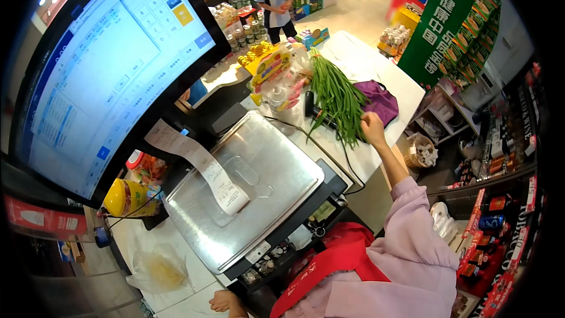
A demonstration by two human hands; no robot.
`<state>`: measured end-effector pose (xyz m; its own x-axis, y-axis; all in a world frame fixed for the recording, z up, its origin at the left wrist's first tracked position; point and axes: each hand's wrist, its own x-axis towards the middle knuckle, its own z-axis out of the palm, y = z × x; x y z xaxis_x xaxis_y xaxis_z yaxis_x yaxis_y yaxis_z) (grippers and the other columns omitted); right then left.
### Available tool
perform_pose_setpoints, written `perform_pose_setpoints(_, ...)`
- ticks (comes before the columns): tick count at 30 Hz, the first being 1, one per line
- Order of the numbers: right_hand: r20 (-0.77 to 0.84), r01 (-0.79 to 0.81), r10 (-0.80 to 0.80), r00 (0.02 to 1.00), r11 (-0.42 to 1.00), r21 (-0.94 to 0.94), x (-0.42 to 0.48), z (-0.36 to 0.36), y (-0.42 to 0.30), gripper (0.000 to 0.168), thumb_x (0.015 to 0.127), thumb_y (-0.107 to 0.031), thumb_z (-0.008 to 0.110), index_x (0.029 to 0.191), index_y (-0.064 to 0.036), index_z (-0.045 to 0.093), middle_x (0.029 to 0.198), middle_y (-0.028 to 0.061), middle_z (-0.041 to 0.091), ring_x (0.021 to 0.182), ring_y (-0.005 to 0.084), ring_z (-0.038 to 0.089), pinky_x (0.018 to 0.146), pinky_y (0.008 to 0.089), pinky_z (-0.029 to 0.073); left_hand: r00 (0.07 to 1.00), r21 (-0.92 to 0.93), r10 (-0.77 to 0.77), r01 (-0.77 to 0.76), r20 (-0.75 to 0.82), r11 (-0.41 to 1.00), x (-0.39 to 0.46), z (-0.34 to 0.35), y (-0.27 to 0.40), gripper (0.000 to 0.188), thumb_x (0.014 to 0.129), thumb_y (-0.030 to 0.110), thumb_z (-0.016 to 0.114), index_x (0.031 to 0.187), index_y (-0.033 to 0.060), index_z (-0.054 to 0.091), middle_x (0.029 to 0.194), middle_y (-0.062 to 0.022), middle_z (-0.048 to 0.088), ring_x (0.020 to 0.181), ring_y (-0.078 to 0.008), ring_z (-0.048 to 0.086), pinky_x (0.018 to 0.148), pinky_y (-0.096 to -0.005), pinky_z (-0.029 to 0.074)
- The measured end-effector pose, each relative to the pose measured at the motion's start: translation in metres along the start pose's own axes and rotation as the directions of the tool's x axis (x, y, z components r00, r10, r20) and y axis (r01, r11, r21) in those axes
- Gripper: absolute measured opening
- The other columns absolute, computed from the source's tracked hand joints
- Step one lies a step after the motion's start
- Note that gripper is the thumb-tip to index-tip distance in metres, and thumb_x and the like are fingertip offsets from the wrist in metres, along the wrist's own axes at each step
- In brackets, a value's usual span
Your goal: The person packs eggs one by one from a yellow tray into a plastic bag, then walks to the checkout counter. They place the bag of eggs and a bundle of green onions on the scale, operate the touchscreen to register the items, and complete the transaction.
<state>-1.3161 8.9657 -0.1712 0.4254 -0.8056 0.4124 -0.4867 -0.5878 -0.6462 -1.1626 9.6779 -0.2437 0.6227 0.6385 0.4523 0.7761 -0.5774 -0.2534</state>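
Observation:
My right hand (373,126) has its fingers curled at the leaf ends of a bunch of long green leafy vegetables (333,92), beside a purple cloth bag (382,99); whether it grips anything is unclear. My left hand (223,301) lies closed at the counter's near edge, with nothing seen in it. Between the hands, a long printed paper receipt (212,170) curls over a steel scale plate (282,159). Under the plate, a cash drawer (276,258) stands partly open, showing coins and a banknote. A black handheld scanner (314,105) lies partly beside the leaves.
A large monitor (110,62) stands at the left. On the white counter (397,77) are a candy display (273,73) and cables. A clear plastic bag with yellowish contents (163,269) lies lower left. A person (276,6) stands beyond the counter. A wicker basket (412,152) is at right.

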Motion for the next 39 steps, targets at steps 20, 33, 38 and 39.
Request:
perform_pose_setpoints(20,0.146,0.338,-0.365,0.920,0.924,0.181,0.082,-0.040,-0.235,0.021,0.080,0.001,0.057,0.101,0.001,0.059,0.098,0.0157,0.060,0.087,0.0270,0.060,0.074,0.0348,0.048,0.993,-0.159,-0.104,0.112,0.054,0.981,0.006,0.003,0.011,0.022,0.076,0.015,0.052,0.094,0.0036,0.050,0.092,-0.0123,0.049,0.092,-0.0278,0.051,0.082,-0.0382,0.043)
perform_pose_setpoints(33,-0.640,0.928,-0.678,0.362,0.330,0.175,0.139,-0.027,-0.504,0.038,0.075,0.004,0.061,0.112,-0.001,0.052,0.104,0.0121,0.062,0.106,0.0281,0.054,0.086,0.0352,0.044,0.988,-0.096,-0.107,0.118,0.112,0.988,0.005,0.000,0.009,0.025,0.078,0.018,0.052,0.100,0.0061,0.049,0.095,-0.0105,0.047,0.094,-0.0255,0.050,0.083,-0.0353,0.043)
perform_pose_setpoints(38,-0.638,0.922,-0.674,0.374,0.346,0.175,0.154,-0.014,-0.522,0.037,0.078,-0.002,0.062,0.112,-0.003,0.049,0.103,0.0107,0.062,0.111,0.0279,0.051,0.092,0.0378,0.039,0.992,-0.094,-0.129,0.128,-0.006,0.987,0.004,0.008,0.009,0.018,0.076,0.018,0.053,0.092,0.0093,0.054,0.090,-0.0080,0.049,0.088,-0.0239,0.053,0.075,-0.0359,0.043)
perform_pose_setpoints(39,-0.637,0.923,-0.678,0.366,0.350,0.158,0.154,-0.013,-0.525,0.037,0.078,-0.003,0.062,0.112,-0.003,0.049,0.102,0.0105,0.063,0.111,0.0279,0.051,0.093,0.0385,0.038,0.992,-0.093,-0.127,0.126,-0.010,0.988,0.004,0.009,0.008,0.018,0.076,0.018,0.053,0.092,0.0092,0.053,0.090,-0.0081,0.049,0.088,-0.0240,0.053,0.075,-0.0360,0.043)
